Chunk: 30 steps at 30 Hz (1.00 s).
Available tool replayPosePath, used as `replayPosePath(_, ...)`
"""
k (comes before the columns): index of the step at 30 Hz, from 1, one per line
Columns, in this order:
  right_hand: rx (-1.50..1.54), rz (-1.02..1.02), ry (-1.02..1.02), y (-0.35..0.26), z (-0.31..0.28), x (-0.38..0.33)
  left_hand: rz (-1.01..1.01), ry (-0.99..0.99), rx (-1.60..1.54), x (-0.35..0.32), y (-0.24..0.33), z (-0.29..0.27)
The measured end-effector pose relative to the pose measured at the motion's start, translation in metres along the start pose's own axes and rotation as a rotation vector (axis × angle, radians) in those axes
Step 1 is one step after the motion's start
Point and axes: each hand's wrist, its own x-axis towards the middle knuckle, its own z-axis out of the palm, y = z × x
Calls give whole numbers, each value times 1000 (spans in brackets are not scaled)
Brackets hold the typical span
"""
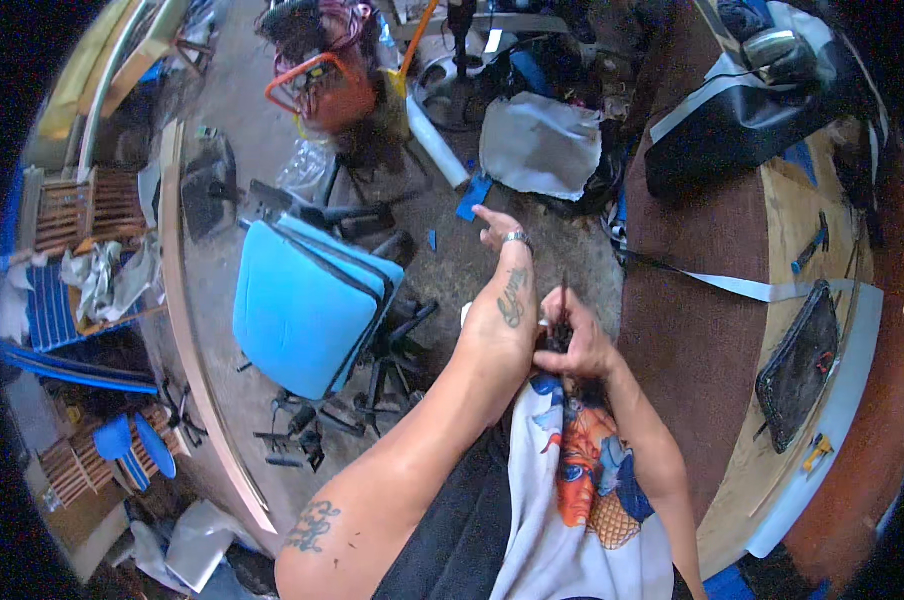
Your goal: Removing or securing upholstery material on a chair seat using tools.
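Note:
My left arm reaches forward, its left hand (pixel 497 230) above the floor with the fingers stretched out and apart, holding nothing visible. A metal-banded watch or bracelet (pixel 515 237) circles that wrist. Beside the left forearm, my right hand (pixel 582 345) is curled around a dark, thin thing (pixel 563 310) that is too blurred to name. A small white bit shows between the right hand and the forearm. Nearest the left hand, a flat blue piece (pixel 474 197) lies on the floor. Left of my arms rests a light-blue padded chair cushion (pixel 302 305).
Black chair-base parts (pixel 392 375) lie by the cushion. A white tube (pixel 437 145) and pale sheet (pixel 542 145) are ahead, near an orange-red framed object (pixel 322 95). At right, a brown surface (pixel 692 350) adjoins a wooden board with a hammer (pixel 814 245) and black panel (pixel 797 365).

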Motion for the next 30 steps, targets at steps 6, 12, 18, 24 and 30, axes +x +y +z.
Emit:
replayPosePath(6,-231,23,205,43,-18,-4,51,-44,-135,12,8,36)
replayPosePath(12,-251,86,208,38,-21,-33,42,-110,114,8,2,38)
replayPosePath(18,-283,-128,479,52,-22,-45,16,-188,719,70,-79,13)
replayPosePath(24,-235,10,608,60,-48,-61,798,719,557,406,-212,-120)
replayPosePath(30,-135,310,1180,123,-74,-254,253,-250,582,265,-182,143)
